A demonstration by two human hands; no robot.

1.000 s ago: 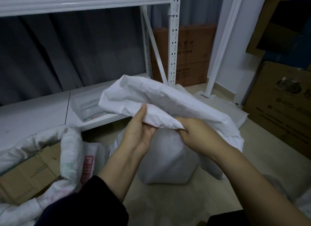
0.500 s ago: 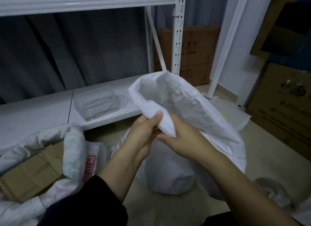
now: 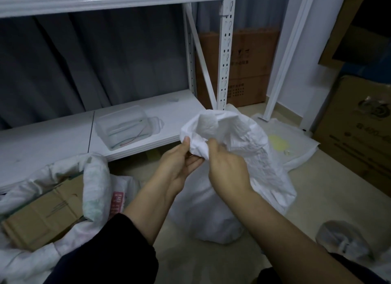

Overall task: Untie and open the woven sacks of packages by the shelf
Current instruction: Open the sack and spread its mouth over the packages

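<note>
Hands meet at the middle of the view, both on the bunched top of a white woven sack (image 3: 249, 157). The left hand (image 3: 179, 163) comes up from seven o'clock on a bare forearm with a dark sleeve (image 3: 110, 252) pushed back near the elbow; its palm faces up and to the right, its thumb presses the gathered cloth from the left, and its fingers curl under the bunch. The right hand (image 3: 228, 169) reaches in from five o'clock, back of the hand toward the camera, its fingers curled down over the same bunch so that the fingertips are hidden in the folds. The two hands are almost touching, with the crumpled neck of the sack pinched between them.

From the hands the sack rises toward twelve o'clock, where its mouth gapes a little, and the rest hangs down toward five and six o'clock to a rounded, filled bottom on the floor, below and between the forearms. Whether any tie remains on the neck cannot be told.

At nine o'clock a second sack (image 3: 93, 178) lies open with its rim rolled down around a cardboard box (image 3: 42, 216). Beyond the hands, at eleven o'clock, a clear plastic container (image 3: 122, 129) sits on the low board of a white metal shelf (image 3: 227, 51). A flat empty sack (image 3: 296, 148) lies on the floor at two o'clock, and brown boxes (image 3: 359, 135) stand at three o'clock.
</note>
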